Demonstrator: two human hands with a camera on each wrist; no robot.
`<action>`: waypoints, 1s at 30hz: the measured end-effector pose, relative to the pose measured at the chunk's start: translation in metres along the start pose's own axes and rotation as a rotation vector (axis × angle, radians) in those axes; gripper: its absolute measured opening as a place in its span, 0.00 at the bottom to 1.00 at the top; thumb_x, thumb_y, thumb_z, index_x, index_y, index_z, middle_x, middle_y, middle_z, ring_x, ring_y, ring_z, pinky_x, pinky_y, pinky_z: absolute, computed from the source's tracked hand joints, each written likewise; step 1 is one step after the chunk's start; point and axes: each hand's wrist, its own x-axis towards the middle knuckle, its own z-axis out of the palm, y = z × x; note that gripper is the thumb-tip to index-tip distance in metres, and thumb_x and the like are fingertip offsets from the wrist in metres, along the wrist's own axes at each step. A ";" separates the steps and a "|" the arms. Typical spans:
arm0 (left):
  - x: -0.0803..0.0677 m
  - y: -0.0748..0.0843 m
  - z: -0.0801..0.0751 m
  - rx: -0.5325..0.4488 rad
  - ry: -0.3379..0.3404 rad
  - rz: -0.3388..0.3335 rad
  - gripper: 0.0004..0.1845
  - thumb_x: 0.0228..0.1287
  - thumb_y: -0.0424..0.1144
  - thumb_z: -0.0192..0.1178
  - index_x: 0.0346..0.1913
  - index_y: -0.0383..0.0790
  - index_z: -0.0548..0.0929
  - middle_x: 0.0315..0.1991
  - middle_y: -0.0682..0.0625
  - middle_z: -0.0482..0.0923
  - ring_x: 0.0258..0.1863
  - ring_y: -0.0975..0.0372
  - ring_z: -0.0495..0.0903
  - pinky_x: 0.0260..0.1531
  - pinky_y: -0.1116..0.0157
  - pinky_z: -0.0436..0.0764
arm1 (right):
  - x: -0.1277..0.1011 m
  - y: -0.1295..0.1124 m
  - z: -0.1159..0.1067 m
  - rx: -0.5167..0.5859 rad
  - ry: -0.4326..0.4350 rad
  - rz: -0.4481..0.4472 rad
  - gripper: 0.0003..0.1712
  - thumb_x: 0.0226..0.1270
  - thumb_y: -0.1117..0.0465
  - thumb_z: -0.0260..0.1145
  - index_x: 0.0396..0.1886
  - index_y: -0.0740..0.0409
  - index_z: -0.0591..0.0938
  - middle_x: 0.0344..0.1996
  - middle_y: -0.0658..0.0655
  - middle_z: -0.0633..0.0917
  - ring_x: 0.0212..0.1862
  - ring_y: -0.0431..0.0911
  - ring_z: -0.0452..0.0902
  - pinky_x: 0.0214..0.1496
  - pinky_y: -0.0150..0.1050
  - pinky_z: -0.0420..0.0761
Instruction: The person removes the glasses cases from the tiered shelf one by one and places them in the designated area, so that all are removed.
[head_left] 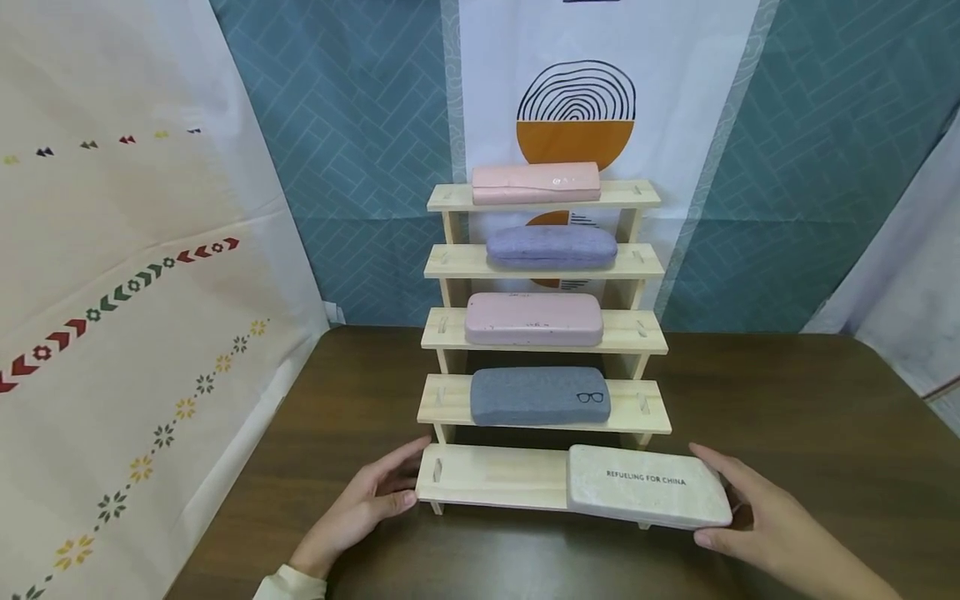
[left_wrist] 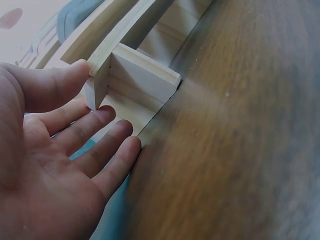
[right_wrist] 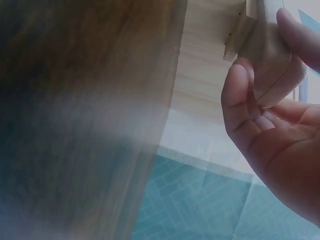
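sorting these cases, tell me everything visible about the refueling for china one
The pale case, closed, is long with rounded corners, a mottled surface, dark lettering and a side seam; material unclear. It lies slightly askew over the right of the lowest shelf, perhaps resting on it. The right hand grips its right end.

I see a teal patterned backdrop (head_left: 352,167) at twelve o'clock, cream decorated cloth (head_left: 150,308) at nine, whitish cloth (head_left: 918,283) at three; the dark wooden tabletop (head_left: 525,558) gleams at six.
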 end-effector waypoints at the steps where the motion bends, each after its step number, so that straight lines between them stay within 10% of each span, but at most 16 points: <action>1: 0.000 0.000 0.000 0.004 0.002 -0.003 0.33 0.64 0.29 0.56 0.71 0.37 0.60 0.61 0.36 0.67 0.55 0.44 0.71 0.52 0.61 0.73 | 0.001 -0.001 0.000 -0.013 0.005 0.017 0.51 0.50 0.39 0.71 0.71 0.49 0.60 0.61 0.53 0.68 0.48 0.39 0.67 0.38 0.32 0.74; 19: 0.001 0.012 0.004 0.131 0.019 -0.031 0.34 0.65 0.27 0.53 0.72 0.46 0.58 0.68 0.48 0.60 0.59 0.50 0.68 0.53 0.56 0.72 | 0.003 -0.003 -0.001 0.052 -0.007 0.080 0.51 0.48 0.41 0.74 0.70 0.47 0.62 0.58 0.56 0.70 0.45 0.44 0.70 0.37 0.33 0.75; 30: 0.001 0.014 0.008 0.506 0.108 -0.028 0.35 0.62 0.33 0.58 0.71 0.56 0.63 0.66 0.60 0.63 0.63 0.61 0.64 0.56 0.51 0.67 | 0.004 -0.003 0.000 0.002 -0.006 0.069 0.51 0.48 0.40 0.73 0.71 0.48 0.62 0.61 0.55 0.69 0.49 0.46 0.69 0.39 0.34 0.75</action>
